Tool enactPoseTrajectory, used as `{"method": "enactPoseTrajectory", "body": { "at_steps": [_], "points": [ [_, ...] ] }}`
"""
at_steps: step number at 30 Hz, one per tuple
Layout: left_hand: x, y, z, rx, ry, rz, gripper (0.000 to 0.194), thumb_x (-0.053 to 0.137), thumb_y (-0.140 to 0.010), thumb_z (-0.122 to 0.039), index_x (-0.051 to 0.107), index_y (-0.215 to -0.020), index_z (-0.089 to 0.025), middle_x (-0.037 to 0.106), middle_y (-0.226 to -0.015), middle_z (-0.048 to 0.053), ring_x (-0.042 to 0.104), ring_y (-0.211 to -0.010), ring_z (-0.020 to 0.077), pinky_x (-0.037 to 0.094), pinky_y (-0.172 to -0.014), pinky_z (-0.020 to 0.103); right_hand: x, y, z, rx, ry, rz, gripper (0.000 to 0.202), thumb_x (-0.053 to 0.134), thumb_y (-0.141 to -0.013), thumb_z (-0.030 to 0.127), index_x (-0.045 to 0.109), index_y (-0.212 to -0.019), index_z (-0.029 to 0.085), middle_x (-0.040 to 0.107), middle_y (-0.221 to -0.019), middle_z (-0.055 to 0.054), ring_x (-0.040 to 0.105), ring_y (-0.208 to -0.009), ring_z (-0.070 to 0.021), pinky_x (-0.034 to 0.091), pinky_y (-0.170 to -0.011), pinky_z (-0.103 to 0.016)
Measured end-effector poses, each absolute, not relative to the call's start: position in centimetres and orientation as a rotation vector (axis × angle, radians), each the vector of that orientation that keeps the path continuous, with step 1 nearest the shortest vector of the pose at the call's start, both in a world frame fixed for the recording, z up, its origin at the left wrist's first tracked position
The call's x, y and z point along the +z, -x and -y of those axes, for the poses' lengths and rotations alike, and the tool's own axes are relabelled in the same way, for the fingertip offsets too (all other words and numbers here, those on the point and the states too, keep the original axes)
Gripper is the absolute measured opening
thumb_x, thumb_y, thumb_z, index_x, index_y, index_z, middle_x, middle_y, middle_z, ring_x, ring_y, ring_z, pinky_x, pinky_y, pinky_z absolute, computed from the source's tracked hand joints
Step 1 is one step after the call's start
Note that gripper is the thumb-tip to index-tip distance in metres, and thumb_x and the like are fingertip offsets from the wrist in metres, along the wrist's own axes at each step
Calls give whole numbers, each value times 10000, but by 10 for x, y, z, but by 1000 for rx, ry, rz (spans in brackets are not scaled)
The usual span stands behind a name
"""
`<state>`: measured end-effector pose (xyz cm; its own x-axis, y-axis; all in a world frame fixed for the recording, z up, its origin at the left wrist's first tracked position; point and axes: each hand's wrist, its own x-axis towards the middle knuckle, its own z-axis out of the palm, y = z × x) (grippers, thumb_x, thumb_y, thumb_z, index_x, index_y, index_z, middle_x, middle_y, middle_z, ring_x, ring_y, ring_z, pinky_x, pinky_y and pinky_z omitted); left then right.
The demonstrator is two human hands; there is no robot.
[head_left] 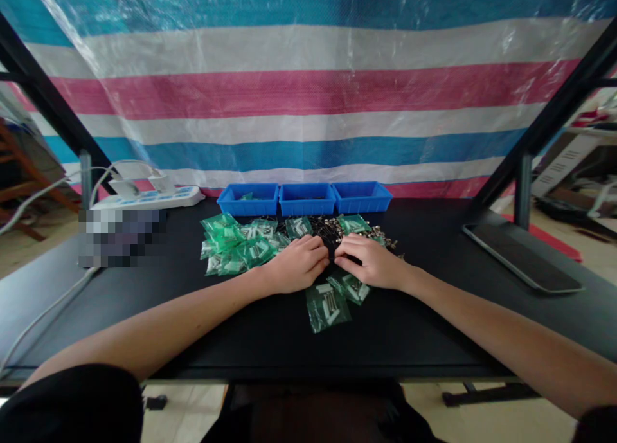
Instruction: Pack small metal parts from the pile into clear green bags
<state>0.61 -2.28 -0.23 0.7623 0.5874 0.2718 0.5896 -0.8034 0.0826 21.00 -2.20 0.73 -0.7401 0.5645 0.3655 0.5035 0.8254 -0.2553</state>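
At the left, a white power strip (178, 198) has cables that a sleeve or forearm could snag. Next comes a heap of green bags (231, 244), overlapping so loosely that a nudge could slide some off, with three blue trays (307, 206) in a row behind. The left hand (299, 264) is beside the heap, fingers curled in narrowly; whether they hold anything, I cannot tell. Small metal parts (332, 227) lie loose just beyond both hands, and a brushing knuckle could scatter or mix them. Two filled bags (329, 307) lie nearer the person, where a dropping wrist could drag them. The right hand (369, 262) has thumb and forefinger bent towards each other; its grip is unclear. Far right lies a phone (523, 256).
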Motion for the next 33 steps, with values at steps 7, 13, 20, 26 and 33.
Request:
{"method": "enactPoseTrajectory", "body": {
  "at_steps": [7, 13, 20, 26, 33],
  "points": [
    [-2, -5, 23, -461, 2953, 970, 278, 318, -949, -259, 563, -874, -151, 524, -875, 61, 463, -819, 179, 408, -801, 326, 7, -211, 23, 219, 806, 2568, 93, 516, -867, 254, 539, -802, 191, 550, -741, -22, 494, -759, -170, 398, -716, -305],
    [-1, -6, 23, -440, 2962, 986, 281, 317, -950, -261, 565, -883, -147, 524, -879, 62, 465, -823, 180, 407, -804, 330, 6, -211, 23, 214, 821, 2569, 70, 522, -862, 238, 529, -812, 190, 542, -744, -18, 491, -763, -169, 396, -722, -307],
    [-2, -5, 23, -449, 2958, 981, 284, 311, -952, -269, 562, -891, -152, 523, -887, 63, 463, -827, 180, 406, -809, 329, 8, -210, 23, 219, 818, 2570, 122, 495, -883, 243, 542, -786, 185, 554, -738, -27, 490, -751, -171, 398, -710, -310],
    [-2, -6, 23, -438, 2956, 986, 288, 308, -953, -271, 562, -883, -154, 521, -881, 62, 462, -819, 178, 406, -805, 325, 7, -210, 22, 207, 804, 2574, 157, 475, -897, 245, 553, -782, 174, 556, -743, -33, 494, -746, -168, 394, -722, -312],
    [-1, -6, 23, -431, 2959, 987, 293, 309, -952, -266, 566, -877, -147, 525, -883, 63, 463, -828, 180, 409, -813, 330, 8, -211, 23, 217, 797, 2571, 132, 497, -883, 250, 550, -786, 178, 557, -740, -26, 490, -750, -166, 390, -714, -304]
  ]
}}
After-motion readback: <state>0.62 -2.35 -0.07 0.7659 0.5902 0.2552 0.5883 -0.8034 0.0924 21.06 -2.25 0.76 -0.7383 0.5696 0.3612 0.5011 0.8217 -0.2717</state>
